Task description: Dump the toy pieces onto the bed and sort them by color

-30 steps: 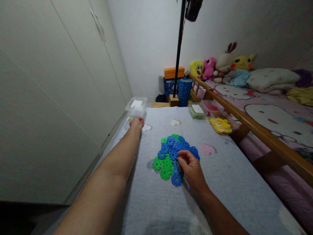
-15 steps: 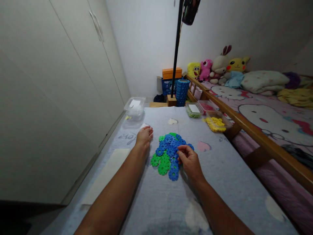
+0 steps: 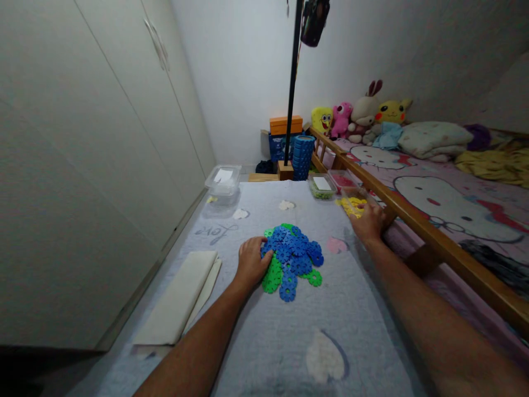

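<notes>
A heap of blue flower-shaped plastic discs (image 3: 291,248) lies mid-table, with green discs (image 3: 271,277) showing at its edges. My left hand (image 3: 250,259) rests against the heap's left side, thumb and fingers apart, fingertips touching the discs. Farther right, my right hand (image 3: 369,219) is at a clear plastic container (image 3: 350,192) of yellow discs (image 3: 352,206). It covers the container's right front part. Its fingertips are partly hidden, so I cannot make out whether they grip the rim or the discs.
Clear containers with green pieces (image 3: 322,193) and red pieces (image 3: 342,179) stand behind the yellow one. Stacked clear boxes (image 3: 223,179) are at the back left. Folded pale material (image 3: 177,300) lies front left. A wooden bed rail (image 3: 407,212) borders the right side.
My right hand has left the heap and moved right and away to the yellow discs' container. My left hand has come to the heap's left edge. The heap looks rearranged, a green disc showing at its right.
</notes>
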